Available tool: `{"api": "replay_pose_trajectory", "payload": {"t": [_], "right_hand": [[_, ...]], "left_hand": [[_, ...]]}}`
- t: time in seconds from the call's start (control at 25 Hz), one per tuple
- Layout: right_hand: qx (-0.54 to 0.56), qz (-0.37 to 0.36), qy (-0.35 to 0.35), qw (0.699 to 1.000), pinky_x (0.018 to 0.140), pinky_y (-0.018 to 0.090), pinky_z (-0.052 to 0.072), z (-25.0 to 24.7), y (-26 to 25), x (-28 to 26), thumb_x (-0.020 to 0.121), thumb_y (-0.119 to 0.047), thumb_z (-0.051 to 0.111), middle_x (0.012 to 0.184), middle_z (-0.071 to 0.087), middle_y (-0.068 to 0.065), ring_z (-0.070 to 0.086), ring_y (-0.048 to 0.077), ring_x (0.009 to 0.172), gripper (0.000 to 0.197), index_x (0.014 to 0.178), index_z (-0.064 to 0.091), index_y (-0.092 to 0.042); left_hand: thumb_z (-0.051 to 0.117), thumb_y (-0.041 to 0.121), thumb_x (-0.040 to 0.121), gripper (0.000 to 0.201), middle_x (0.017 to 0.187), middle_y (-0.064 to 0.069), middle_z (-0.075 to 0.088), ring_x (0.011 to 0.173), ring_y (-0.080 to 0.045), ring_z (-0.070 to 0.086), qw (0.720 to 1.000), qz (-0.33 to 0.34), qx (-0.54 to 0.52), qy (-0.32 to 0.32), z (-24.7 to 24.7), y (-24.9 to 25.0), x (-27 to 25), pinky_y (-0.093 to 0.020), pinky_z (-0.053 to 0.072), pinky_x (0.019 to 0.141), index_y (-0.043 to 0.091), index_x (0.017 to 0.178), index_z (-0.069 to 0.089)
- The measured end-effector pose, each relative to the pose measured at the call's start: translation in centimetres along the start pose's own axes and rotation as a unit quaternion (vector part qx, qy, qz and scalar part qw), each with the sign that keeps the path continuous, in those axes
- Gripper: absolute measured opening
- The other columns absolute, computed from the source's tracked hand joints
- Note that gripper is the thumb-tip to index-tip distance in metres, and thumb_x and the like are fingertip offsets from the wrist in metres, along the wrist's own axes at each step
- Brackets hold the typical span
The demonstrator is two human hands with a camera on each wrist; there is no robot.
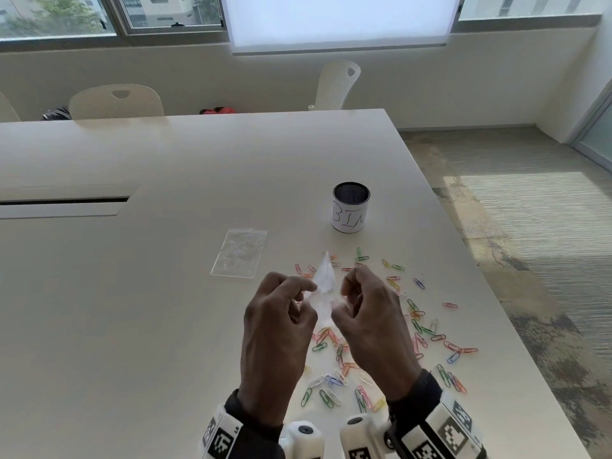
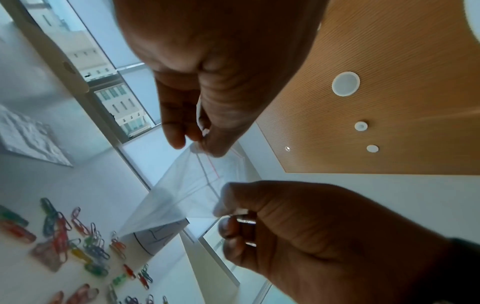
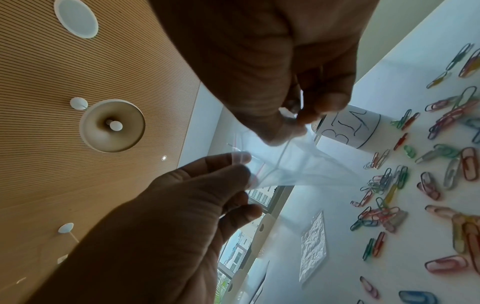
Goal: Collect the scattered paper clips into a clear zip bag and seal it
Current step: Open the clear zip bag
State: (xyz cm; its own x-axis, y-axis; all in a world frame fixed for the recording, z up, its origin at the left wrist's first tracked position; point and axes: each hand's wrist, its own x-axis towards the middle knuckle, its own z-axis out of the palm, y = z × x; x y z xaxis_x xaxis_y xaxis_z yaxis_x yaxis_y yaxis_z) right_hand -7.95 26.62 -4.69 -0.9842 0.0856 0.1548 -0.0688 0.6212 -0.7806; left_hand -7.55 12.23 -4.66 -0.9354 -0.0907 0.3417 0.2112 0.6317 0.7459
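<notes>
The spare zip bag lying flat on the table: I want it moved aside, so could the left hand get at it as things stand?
Probably not right away. The path to the spare zip bag looks free, but the left hand is pinching the held bag together with the right hand.

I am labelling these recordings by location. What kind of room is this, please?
Probably an office meeting room: a large white table with a cable slot, perforated white chairs pushed up to its far side, and a wide window facing other buildings.
</notes>
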Motion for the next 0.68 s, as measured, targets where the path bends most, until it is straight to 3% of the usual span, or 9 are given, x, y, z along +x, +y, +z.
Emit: {"api": "replay_pose_trajectory", "payload": {"t": [0.28, 0.4, 0.52, 0.6, 0.68], "right_hand": [[-0.015, -0.014, 0.013, 1.0, 0.069, 0.03, 0.053, 0.7, -0.1, 0.6, 0.085, -0.022, 0.073, 0.095, 0.049, -0.011, 0.05, 0.006, 0.077, 0.035, 0.104, 0.044, -0.028], [-0.018, -0.024, 0.016, 0.999, 0.067, 0.022, 0.051, 0.7, 0.1, 0.9, 0.088, -0.015, 0.074, 0.094, 0.054, -0.014, 0.056, 0.003, 0.073, 0.03, 0.098, 0.049, -0.029], [0.014, -0.027, -0.004, 1.0, 0.062, 0.018, 0.057, 0.0, 0.2, 1.2, 0.091, -0.021, 0.077, 0.094, 0.066, -0.014, 0.068, 0.004, 0.07, 0.018, 0.089, 0.061, -0.029], [0.037, -0.022, -0.006, 0.999, 0.061, 0.019, 0.06, -0.5, 0.1, 1.6, 0.091, -0.021, 0.078, 0.092, 0.07, -0.013, 0.071, 0.003, 0.068, 0.014, 0.086, 0.067, -0.028], [0.049, -0.017, 0.0, 0.999, 0.059, 0.021, 0.061, -0.9, 0.0, 2.1, 0.091, -0.019, 0.078, 0.087, 0.072, -0.01, 0.071, 0.004, 0.065, 0.014, 0.083, 0.069, -0.026]], "left_hand": [[0.078, -0.004, 0.085, 0.029, 0.096, 0.01, 0.06, 0.063, 0.006, 0.06, 0.999, -0.004, 0.029, 0.02, 0.3, 0.3, 0.5, -0.004, 0.047, 0.062, 0.02, 0.102, 0.079], [0.076, -0.004, 0.085, 0.032, 0.101, 0.009, 0.06, 0.056, 0.005, 0.056, 0.999, -0.018, 0.044, 0.01, 0.3, 0.1, 0.8, -0.005, 0.044, 0.057, 0.021, 0.105, 0.077], [0.076, -0.001, 0.088, 0.03, 0.105, 0.008, 0.06, 0.058, 0.0, 0.061, 0.999, -0.029, 0.045, 0.009, -0.2, -0.3, 1.1, -0.009, 0.049, 0.057, 0.022, 0.108, 0.076], [0.081, 0.014, 0.089, 0.029, 0.109, 0.011, 0.061, 0.072, -0.003, 0.066, 0.999, -0.031, -0.001, -0.008, -1.2, -0.6, 1.2, -0.011, 0.053, 0.062, 0.028, 0.114, 0.074], [0.087, 0.044, 0.077, 0.06, 0.124, 0.024, 0.057, 0.1, 0.007, 0.062, 0.993, -0.036, -0.063, -0.094, -2.6, -1.2, 1.5, -0.012, 0.054, 0.076, 0.042, 0.132, 0.061]]}}
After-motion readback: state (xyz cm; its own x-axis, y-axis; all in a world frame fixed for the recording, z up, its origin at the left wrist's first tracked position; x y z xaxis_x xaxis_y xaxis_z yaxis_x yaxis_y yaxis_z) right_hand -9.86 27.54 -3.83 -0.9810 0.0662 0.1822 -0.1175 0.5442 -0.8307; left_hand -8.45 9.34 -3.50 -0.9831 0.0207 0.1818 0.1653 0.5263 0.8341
